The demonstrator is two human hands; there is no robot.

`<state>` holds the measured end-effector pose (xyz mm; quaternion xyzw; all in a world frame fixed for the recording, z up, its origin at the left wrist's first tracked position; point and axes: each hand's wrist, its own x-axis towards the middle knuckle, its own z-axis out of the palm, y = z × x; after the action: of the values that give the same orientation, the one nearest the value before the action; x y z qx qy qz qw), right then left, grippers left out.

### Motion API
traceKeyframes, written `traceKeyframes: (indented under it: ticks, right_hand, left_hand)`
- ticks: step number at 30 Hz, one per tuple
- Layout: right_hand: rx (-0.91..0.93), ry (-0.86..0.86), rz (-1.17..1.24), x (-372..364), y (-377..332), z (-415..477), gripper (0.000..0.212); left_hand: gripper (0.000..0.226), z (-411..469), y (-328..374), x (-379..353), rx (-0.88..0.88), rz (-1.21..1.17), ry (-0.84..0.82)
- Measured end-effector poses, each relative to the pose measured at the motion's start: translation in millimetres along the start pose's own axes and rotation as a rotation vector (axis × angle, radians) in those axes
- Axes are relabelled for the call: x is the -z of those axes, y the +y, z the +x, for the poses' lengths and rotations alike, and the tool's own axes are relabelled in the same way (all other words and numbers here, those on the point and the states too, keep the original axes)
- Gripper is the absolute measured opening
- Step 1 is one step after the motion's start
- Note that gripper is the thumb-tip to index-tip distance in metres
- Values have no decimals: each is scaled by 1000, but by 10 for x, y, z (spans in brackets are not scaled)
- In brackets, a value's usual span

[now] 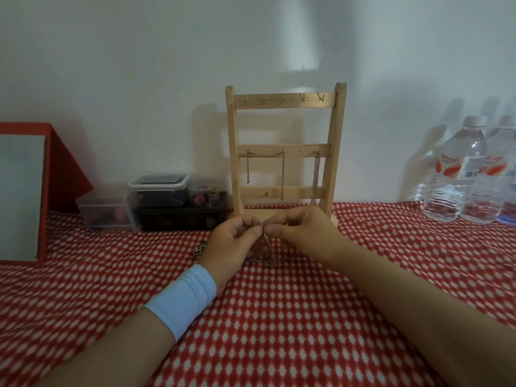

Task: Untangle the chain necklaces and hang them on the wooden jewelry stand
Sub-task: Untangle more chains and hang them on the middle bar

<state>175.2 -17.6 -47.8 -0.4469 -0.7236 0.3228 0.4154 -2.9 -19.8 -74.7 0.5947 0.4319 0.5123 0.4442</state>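
My left hand point(231, 243) and right hand point(303, 227) pinched a chain necklace point(264, 233) in a fingertip grip, on the near side of the wooden jewelry stand point(284, 150), necklace's tail blurred on the worktop point(279, 317), stand's base hidden by my knuckles

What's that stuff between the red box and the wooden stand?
Clear plastic containers, a small jar and a dark box sit there, left of the wooden stand, in the head view.

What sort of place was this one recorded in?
Most likely a home tabletop against a plain white wall: a red patterned tablecloth, stacked plastic storage boxes of small items, and water bottles.
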Motion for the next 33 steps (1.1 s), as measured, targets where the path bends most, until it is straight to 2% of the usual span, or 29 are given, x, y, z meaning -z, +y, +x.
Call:
traceKeyframes:
  ticks: [5, 9, 15, 18, 20, 22, 25, 27, 29, 31, 33]
  right_hand:
    - [79, 71, -134, -36, 28, 20, 4]
    - [143, 11, -210, -74, 31, 4, 5]
    - [112, -61, -191, -140, 28, 20, 16]
    - [103, -112, -201, -135, 22, 25, 13]
    - [106, -104, -224, -103, 29, 40, 10]
    - [101, -93, -238, -62, 32, 45, 9]
    - [101, -76, -216, -4, 39, 62, 8]
    - [90, -81, -189, 47, 28, 79, 8]
    - [89, -96, -185, 72, 34, 87, 8]
    - [89, -107, -189, 61, 60, 85, 7]
    - [88, -104, -184, 41, 87, 83, 7]
  left_hand:
    - [12, 10, -12, 14, -11, 32, 7]
    - [17, -6, -7, 25, -43, 95, 8]
    - [19, -32, 11, -36, -221, 323, -55]
    - [24, -7, 16, 27, -110, 202, -46]
    - [28, 16, 39, 74, 43, 25, -95]
    - [27, 17, 59, 93, 112, -11, -157]
    - [18, 10, 19, 76, 26, 254, -191]
    - [14, 5, -7, 58, -50, 345, -157]
    - [4, 9, 0, 45, -70, 286, -94]
    - [12, 8, -3, 48, -62, 184, -60]
    - [15, 8, 14, 57, -90, 182, -39]
